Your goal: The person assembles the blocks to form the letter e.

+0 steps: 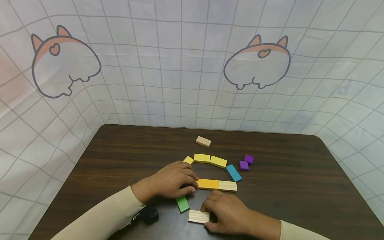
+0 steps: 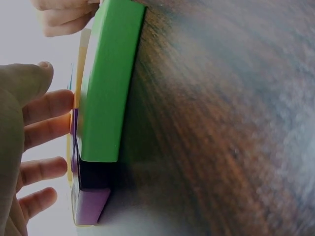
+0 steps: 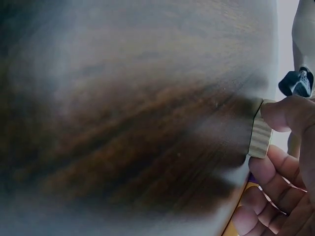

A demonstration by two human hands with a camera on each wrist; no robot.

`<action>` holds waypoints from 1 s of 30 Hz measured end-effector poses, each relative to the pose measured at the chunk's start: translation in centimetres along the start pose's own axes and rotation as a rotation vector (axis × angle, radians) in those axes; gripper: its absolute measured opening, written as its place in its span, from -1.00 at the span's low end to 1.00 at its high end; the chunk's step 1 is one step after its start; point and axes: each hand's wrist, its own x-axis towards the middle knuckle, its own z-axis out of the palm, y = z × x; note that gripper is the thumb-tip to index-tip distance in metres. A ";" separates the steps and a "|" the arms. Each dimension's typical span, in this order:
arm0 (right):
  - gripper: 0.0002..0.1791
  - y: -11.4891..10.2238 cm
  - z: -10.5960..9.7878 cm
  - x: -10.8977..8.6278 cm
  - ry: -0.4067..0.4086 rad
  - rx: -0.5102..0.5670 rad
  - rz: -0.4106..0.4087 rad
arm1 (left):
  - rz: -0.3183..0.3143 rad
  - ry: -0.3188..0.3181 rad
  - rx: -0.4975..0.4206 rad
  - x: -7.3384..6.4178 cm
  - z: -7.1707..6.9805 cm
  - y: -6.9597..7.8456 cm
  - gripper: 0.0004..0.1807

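My right hand [image 1: 229, 211] pinches a plain wooden block [image 1: 199, 216] at its right end, near the table's front; the right wrist view shows thumb and finger on the block's [image 3: 261, 137] two edges. My left hand [image 1: 174, 180] reaches over the left part of the layout, its fingertips at the orange block [image 1: 208, 184]. In the left wrist view the left fingers are spread and hold nothing. A green block [image 1: 182, 203] lies below that hand. Another plain wooden block [image 1: 228, 186] adjoins the orange one. What lies under the left hand is partly hidden.
Yellow blocks [image 1: 202, 158] form a curve behind, with a blue block [image 1: 233, 173] at its right. Two small purple blocks [image 1: 244, 165] lie farther right. A loose plain wooden block [image 1: 203, 141] is at the back. A grid-patterned curtain [image 1: 192, 83] surrounds the dark table [image 1: 285, 173].
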 end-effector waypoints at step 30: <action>-0.68 -0.7 0.2 0.0 -0.032 0.042 0.041 | 0.003 0.007 -0.003 0.0 0.1 0.0 -0.73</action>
